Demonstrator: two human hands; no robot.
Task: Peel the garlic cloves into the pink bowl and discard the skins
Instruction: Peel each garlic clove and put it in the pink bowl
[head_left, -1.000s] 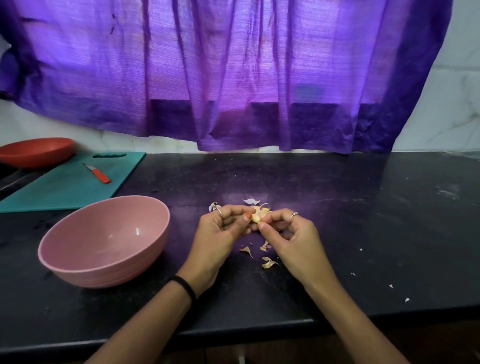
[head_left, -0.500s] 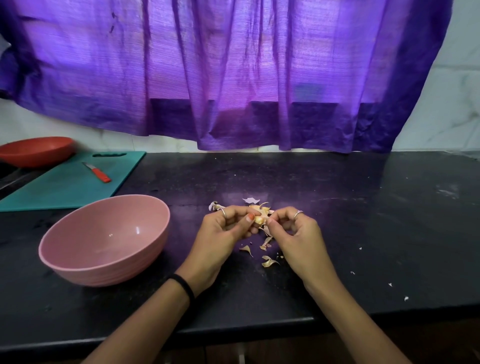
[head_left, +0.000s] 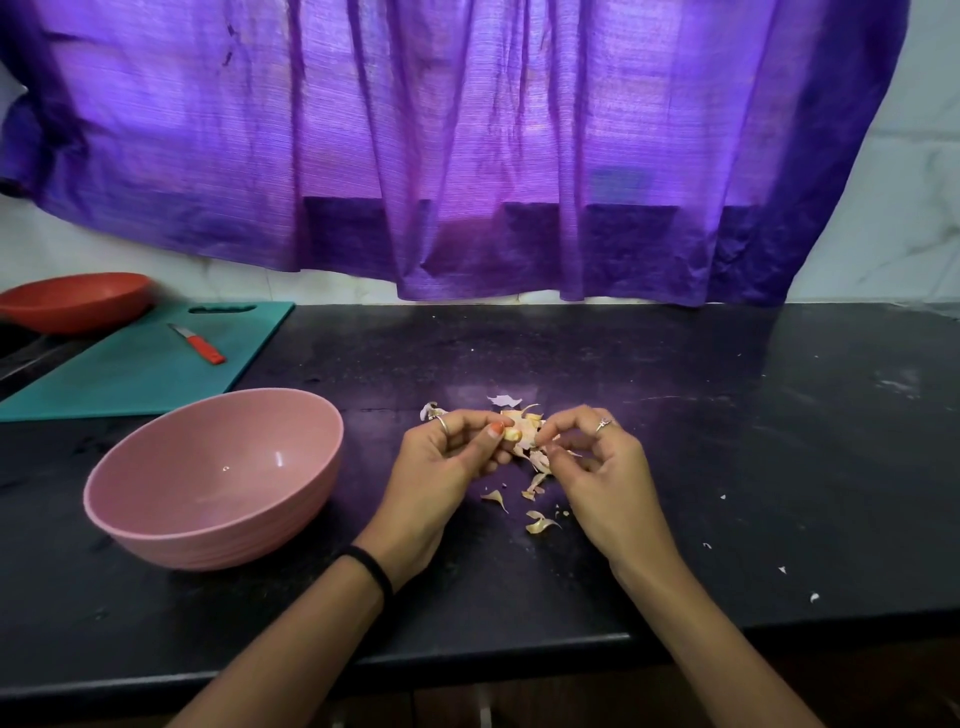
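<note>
Garlic clove (head_left: 516, 435), above the counter (head_left: 675, 467) beside the empty pink bowl (head_left: 218, 483), stayed pinched in the left hand (head_left: 447, 462) while the right hand (head_left: 587, 462) had shifted to pinch loosened skin, peeling unfinished.

A green cutting board (head_left: 130, 369) lies on the black counter (head_left: 675, 415), at its far left. A small knife with a red handle (head_left: 200, 345) rests on the board. Just behind the board sits an orange dish (head_left: 72, 301), maybe a bowl. A purple curtain (head_left: 467, 145) hangs behind the counter.
</note>
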